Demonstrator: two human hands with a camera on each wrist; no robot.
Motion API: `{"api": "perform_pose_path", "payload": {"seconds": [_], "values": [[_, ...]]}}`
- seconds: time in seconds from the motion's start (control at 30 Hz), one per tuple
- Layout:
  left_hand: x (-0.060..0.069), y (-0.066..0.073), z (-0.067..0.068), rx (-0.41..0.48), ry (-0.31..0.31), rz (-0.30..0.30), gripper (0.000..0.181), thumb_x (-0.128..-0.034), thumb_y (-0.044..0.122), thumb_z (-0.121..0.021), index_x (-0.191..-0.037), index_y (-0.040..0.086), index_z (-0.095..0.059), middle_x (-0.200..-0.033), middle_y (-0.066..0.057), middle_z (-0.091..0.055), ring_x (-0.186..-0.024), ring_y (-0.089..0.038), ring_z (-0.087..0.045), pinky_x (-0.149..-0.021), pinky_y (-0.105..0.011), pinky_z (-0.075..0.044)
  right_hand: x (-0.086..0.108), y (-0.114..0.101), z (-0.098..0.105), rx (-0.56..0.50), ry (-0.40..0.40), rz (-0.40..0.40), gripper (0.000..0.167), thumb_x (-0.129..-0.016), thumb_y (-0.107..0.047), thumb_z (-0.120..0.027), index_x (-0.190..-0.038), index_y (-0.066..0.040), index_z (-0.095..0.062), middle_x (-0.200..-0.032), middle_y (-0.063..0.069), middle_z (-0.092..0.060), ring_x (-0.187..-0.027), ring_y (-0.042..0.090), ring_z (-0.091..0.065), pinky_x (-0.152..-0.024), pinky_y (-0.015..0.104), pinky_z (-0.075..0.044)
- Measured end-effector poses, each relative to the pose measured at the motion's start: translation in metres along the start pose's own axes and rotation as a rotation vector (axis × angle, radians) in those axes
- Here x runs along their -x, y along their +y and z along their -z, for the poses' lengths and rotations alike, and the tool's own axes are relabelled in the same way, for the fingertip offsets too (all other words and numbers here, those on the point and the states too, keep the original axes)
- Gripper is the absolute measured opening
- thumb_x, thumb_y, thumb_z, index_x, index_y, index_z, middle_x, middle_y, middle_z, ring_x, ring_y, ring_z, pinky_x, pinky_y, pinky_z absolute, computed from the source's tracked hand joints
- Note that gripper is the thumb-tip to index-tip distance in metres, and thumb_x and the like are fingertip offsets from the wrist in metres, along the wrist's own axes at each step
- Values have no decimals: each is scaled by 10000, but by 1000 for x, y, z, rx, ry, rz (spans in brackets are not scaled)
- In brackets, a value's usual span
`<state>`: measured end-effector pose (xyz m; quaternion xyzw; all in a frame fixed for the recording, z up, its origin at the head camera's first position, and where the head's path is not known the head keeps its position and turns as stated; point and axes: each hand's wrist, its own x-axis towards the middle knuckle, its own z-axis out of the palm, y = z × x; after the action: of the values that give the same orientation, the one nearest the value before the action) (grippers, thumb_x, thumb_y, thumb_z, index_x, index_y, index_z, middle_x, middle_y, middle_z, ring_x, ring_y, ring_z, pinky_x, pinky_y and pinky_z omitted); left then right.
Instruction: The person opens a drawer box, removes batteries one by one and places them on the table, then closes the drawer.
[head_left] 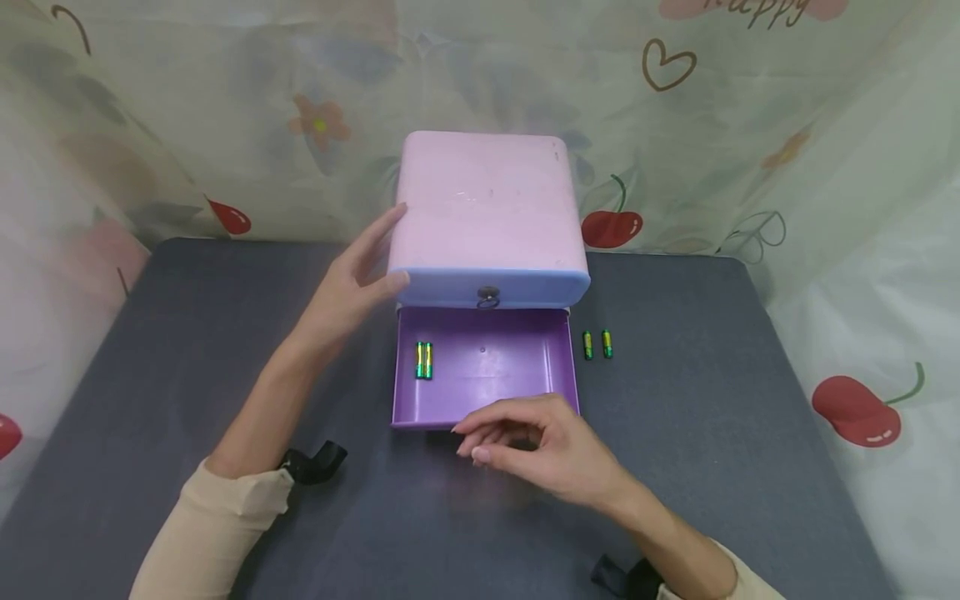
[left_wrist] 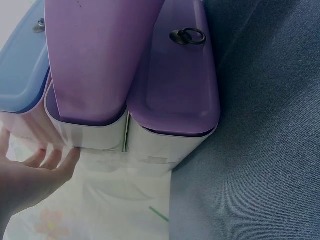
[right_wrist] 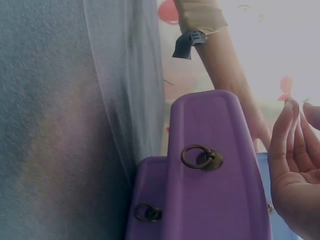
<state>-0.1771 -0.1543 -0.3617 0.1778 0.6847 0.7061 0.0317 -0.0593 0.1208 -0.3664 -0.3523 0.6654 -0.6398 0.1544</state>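
A small drawer cabinet (head_left: 487, 208) with a pink top stands at the back of the table. Its middle purple drawer (head_left: 498, 367) is pulled out, and two green-and-gold batteries (head_left: 423, 361) lie side by side at its left. My left hand (head_left: 348, 287) rests against the cabinet's left side, with spread fingers and the thumb by the blue top drawer (head_left: 438, 289). Over the purple drawer's front right edge hovers my right hand (head_left: 551, 446), its fingers loosely bent and nothing visible in them. Two more batteries (head_left: 587, 345) lie on the table right of the drawer.
Below the pulled-out drawer is another purple drawer (left_wrist: 175, 85) with a ring pull, pushed in. A dark grey cloth covers the table (head_left: 712, 433). Behind and at the sides hangs a pale curtain (head_left: 480, 67) with cherry and flower prints.
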Motion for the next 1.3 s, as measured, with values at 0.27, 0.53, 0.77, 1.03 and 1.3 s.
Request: {"api": "perform_pose_path", "payload": {"seconds": [0.27, 0.53, 0.77, 1.03, 1.3], "values": [[0, -1, 1, -24, -2, -6, 712, -937, 173, -692, -1556, 249, -350, -1615, 50, -278, -1485, -153, -230, -1180, -486, -245, -14, -6, 6, 91, 32, -17, 217, -916, -18, -692, -1132, -28, -706, -965, 82, -744, -829, 238, -707, -750, 350, -592], [-1, -2, 0, -11, 1, -11, 719, -929, 189, -710, -1553, 241, -357, -1612, 40, -287, -1482, -154, -240, -1182, -496, -233, -25, -7, 9, 178, 59, -85, 204, -925, -73, -696, -1127, -83, -720, -946, 62, -738, -816, 187, -691, -769, 322, -580], [0, -1, 0, -7, 5, -9, 715, -931, 166, -704, -1553, 242, -359, -1609, 40, -296, -1480, -153, -244, -1180, -480, -247, -35, -5, 11, 217, 58, -123, 224, -901, -37, -700, -1116, -96, -724, -953, 81, -737, -803, 189, -685, -748, 320, -579], [1, -1, 0, -8, 2, -14, 716, -934, 155, -698, -1556, 229, -351, -1613, 31, -288, -1480, -150, -245, -1182, -462, -248, -49, 3, 16, 329, 39, -155, 258, -881, -56, -730, -1138, -40, -714, -963, 68, -743, -791, 85, -682, -750, 278, -575], [0, 0, 1, -10, -7, -10, 719, -937, 169, -696, -1560, 227, -341, -1616, 32, -283, -1482, -152, -239, -1184, -478, -238, -61, 12, 21, 382, 28, -204, 313, -857, -58, -767, -1158, -7, -699, -973, 65, -741, -810, 79, -680, -763, 261, -574]]}}
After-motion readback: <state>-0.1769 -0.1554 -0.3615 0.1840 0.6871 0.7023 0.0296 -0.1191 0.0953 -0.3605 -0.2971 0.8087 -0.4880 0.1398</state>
